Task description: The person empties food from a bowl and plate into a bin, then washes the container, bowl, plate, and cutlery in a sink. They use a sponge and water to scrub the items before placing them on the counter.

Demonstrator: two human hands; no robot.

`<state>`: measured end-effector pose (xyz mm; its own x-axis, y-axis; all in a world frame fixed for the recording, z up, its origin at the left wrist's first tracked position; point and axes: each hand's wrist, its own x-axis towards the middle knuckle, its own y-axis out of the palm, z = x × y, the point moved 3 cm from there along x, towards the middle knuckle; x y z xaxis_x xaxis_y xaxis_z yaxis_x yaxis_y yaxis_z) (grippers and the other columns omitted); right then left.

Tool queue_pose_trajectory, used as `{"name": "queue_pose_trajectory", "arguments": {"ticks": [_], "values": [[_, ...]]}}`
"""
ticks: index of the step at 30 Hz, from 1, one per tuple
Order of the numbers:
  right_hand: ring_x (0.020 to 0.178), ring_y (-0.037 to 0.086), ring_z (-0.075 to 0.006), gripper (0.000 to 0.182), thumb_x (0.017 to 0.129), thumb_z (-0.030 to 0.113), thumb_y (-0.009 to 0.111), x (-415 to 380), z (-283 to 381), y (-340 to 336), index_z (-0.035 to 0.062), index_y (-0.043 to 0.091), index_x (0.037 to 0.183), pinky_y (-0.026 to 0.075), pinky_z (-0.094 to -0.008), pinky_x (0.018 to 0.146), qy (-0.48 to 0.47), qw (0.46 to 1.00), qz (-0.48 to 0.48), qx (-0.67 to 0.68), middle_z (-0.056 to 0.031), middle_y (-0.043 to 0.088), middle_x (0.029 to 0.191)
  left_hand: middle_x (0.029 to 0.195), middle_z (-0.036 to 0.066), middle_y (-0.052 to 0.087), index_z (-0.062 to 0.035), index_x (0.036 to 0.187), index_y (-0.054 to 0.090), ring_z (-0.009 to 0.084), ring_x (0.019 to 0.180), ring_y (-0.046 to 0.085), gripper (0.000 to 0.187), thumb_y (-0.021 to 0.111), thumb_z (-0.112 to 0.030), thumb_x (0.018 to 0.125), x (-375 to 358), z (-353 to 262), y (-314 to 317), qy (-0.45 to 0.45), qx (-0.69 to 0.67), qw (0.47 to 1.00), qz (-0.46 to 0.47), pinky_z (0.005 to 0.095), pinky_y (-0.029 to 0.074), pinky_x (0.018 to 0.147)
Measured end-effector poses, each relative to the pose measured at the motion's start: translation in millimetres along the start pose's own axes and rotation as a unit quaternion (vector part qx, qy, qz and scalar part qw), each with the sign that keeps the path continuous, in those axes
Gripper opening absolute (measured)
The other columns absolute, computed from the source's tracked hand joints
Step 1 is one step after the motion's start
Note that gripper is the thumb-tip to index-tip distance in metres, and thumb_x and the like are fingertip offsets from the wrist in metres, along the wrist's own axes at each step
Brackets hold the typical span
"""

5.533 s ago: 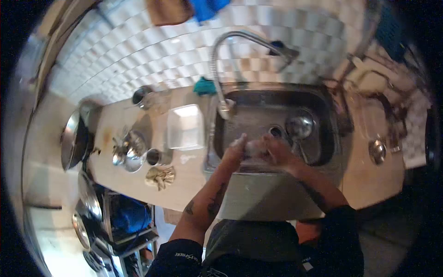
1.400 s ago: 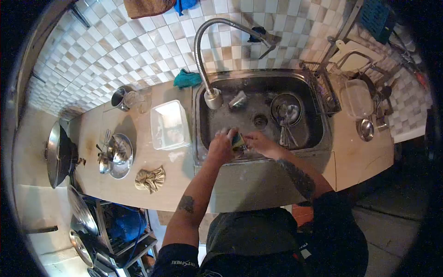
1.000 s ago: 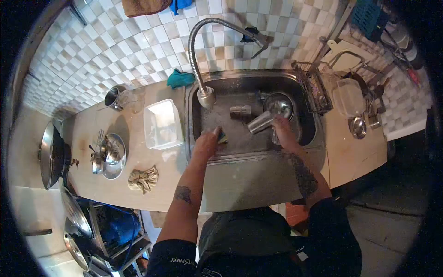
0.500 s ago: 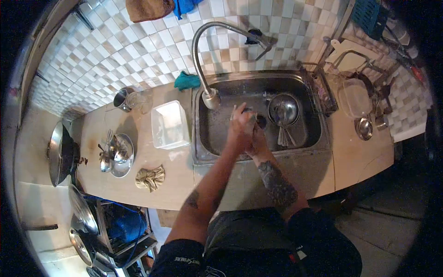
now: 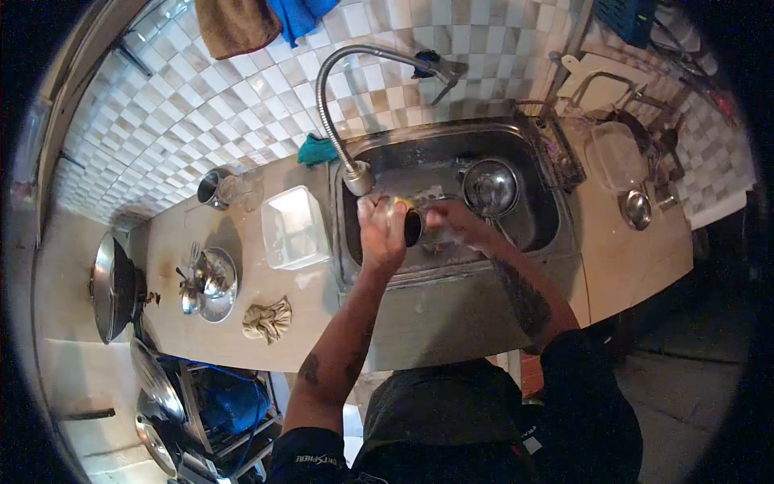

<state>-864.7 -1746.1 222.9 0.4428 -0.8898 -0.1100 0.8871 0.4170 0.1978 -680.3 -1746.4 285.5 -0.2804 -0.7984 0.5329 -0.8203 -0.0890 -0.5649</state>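
Steel cup (image 5: 414,227) over near-left part of sink (image 5: 532,141), between both hands, long axis roughly left-right. Left hand (image 5: 380,231) wrapped round cup plus yellow sponge (image 5: 401,201). Right hand (image 5: 451,222) touching cup's right end; grip unclear. Bowl (image 5: 489,187) farther right.

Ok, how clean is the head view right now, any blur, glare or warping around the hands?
Head view: strong fisheye bends the counter; corners black. Right hand smeared by motion, left hand on the cup sharper. Mild glare on the sink steel.
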Motion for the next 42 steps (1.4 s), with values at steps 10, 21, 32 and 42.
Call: {"name": "queue_pose_trajectory", "arguments": {"ticks": [10, 21, 32, 42], "values": [[0.097, 0.060, -0.0218, 0.034, 0.082, 0.019, 0.067, -21, -65, 30, 0.0078, 0.058, 0.112, 0.050, -0.0344, 0.084, -0.065, 0.977, -0.194, 0.058, -0.0034, 0.062, 0.105, 0.097, 0.014, 0.056, -0.0040, 0.094, 0.063, 0.0341, 0.091, 0.055, 0.035, 0.076, -0.025, 0.070, -12, -17, -5, 0.249, 0.052, 0.967, 0.029, 0.0446, 0.044, 0.079], [0.039, 0.043, -0.0130, 0.023, 0.090, 0.025, 0.053, -29, -68, 88, 0.0036, 0.058, 0.083, 0.032, -0.0235, 0.034, 0.145, 0.892, -0.024, 0.427, -0.0059, 0.052, 0.058, 0.087, 0.006, 0.063, -0.0110, 0.098, 0.066, 0.0255, 0.087, 0.062, 0.042, 0.080, -0.034, 0.066, 4, -33, -4, 0.273, 0.063, 0.942, 0.183, 0.0516, 0.028, 0.109], [0.063, 0.054, -0.0251, 0.035, 0.094, 0.041, 0.050, -6, -33, -1, 0.0100, 0.059, 0.107, 0.047, -0.0364, 0.060, -0.217, 0.858, -0.220, -0.410, -0.0033, 0.056, 0.080, 0.109, 0.014, 0.063, -0.0107, 0.121, 0.056, 0.0318, 0.103, 0.059, 0.045, 0.069, -0.022, 0.079, -60, 49, 56, -0.143, -0.041, 0.945, 0.292, 0.0421, 0.045, 0.088], [0.077, 0.057, -0.0224, 0.027, 0.092, 0.033, 0.058, -31, -26, -1, 0.0068, 0.059, 0.095, 0.048, -0.0337, 0.066, -0.181, 0.858, -0.163, -0.452, -0.0068, 0.060, 0.090, 0.101, 0.021, 0.062, -0.0015, 0.111, 0.058, 0.0373, 0.094, 0.060, 0.028, 0.059, -0.008, 0.083, -65, 28, 27, -0.091, -0.127, 0.959, 0.235, 0.0412, 0.049, 0.078]]}}
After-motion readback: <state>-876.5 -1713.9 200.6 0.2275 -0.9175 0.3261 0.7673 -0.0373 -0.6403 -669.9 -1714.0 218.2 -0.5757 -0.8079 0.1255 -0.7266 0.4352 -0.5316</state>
